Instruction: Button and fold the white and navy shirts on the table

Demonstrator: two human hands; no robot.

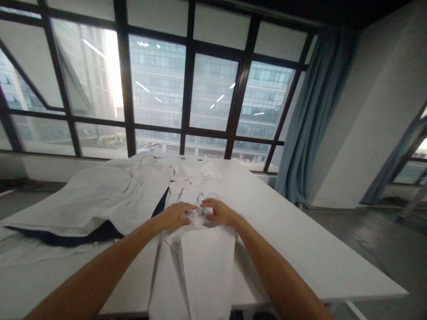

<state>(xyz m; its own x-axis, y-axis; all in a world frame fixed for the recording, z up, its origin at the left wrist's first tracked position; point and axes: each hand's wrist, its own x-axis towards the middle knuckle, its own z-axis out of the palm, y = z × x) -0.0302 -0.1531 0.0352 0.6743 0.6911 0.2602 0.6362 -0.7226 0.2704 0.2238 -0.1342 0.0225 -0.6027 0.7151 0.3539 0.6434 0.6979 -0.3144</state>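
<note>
A white garment lies lengthwise on the white table in front of me, its two long panels hanging over the near edge. Its cloth is bunched up around the middle. My left hand is at the left of the bunched cloth, thumb and fingers curved around a fold. From the right, my right hand curves its thumb and fingers on the same crumpled part. The two index fingertips almost meet. Some of the other fingers are hidden behind the hands and cloth.
A pile of white garments covers the left of the table, with dark blue cloth showing under it. More crumpled white cloth lies farther back. Windows and a blue curtain stand behind. The table's right edge slants toward me.
</note>
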